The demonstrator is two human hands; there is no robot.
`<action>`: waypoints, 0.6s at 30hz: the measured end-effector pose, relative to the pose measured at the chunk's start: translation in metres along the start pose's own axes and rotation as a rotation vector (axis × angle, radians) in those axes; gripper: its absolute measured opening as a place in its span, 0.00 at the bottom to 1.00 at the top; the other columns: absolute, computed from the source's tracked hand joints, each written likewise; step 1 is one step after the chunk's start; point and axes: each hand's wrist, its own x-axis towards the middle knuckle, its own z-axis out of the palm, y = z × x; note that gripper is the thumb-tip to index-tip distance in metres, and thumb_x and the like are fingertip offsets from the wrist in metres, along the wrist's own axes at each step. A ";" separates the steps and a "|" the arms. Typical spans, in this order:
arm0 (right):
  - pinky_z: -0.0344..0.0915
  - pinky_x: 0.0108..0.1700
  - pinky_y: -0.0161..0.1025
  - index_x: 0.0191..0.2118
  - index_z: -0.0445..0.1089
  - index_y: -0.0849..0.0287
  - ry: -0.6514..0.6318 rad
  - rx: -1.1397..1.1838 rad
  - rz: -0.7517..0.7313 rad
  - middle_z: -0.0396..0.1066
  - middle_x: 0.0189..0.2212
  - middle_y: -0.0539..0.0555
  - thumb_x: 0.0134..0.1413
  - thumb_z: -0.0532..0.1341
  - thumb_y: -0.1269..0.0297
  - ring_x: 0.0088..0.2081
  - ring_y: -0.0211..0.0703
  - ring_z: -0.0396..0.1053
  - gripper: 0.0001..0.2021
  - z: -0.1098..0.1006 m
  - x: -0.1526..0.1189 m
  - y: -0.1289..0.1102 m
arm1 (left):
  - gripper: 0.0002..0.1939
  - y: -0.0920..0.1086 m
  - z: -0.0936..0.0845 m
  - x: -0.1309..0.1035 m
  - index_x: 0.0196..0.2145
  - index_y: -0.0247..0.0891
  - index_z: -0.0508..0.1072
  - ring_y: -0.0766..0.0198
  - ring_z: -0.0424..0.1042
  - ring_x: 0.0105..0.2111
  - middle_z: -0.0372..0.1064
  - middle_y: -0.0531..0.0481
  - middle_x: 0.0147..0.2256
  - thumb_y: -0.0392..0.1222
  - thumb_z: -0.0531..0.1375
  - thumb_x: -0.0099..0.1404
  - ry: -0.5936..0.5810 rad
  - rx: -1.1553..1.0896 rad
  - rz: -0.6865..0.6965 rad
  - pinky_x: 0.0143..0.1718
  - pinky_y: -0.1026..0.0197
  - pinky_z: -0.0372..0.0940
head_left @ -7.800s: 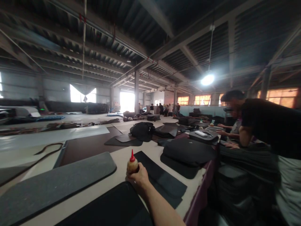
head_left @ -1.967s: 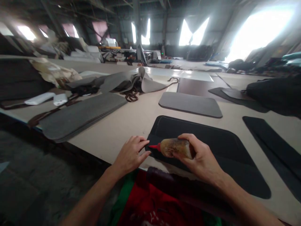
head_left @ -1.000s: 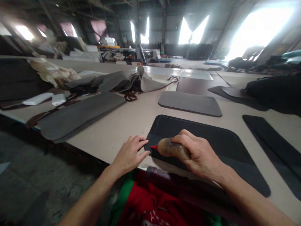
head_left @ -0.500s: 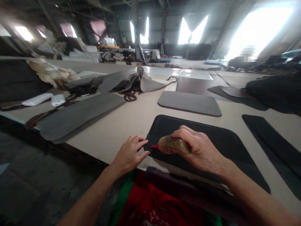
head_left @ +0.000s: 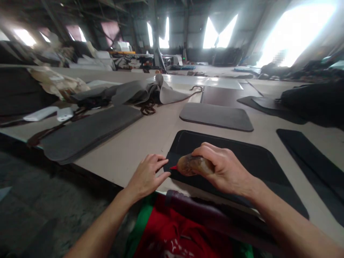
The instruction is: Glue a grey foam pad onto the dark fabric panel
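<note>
My right hand [head_left: 223, 166] is wrapped round a brownish, stained squeeze bottle [head_left: 192, 165] with a red nozzle. The bottle is tipped to the left, and its nozzle tip points at the left end of a black panel [head_left: 242, 154] with rounded corners and a thin pale line along its far edge. A darker strip [head_left: 173, 159] lies over that left end. My left hand [head_left: 152, 173] rests at the panel's left edge, thumb and fingers apart, fingertips touching the edge. Whether anything is coming out of the nozzle is too small to tell.
A grey rounded panel [head_left: 216, 116] lies beyond the black one. On the left is a stack of grey panels [head_left: 91, 132]; crumpled grey sheets [head_left: 137, 89] lie behind it. Black strips [head_left: 311, 165] lie at right. A dark maroon roll [head_left: 193, 204] runs along the table's near edge.
My right hand and the bottle have shifted slightly left, bringing the red tip closer to the panel's left edge. The left hand has stayed almost in place.
</note>
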 end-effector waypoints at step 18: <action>0.59 0.32 0.34 0.44 0.68 0.54 -0.053 -0.040 0.192 0.73 0.35 0.50 0.60 0.62 0.63 0.32 0.39 0.69 0.08 -0.051 -0.050 0.011 | 0.19 -0.001 -0.001 0.001 0.55 0.40 0.71 0.54 0.63 0.52 0.66 0.47 0.53 0.49 0.62 0.70 0.009 0.018 0.028 0.54 0.49 0.61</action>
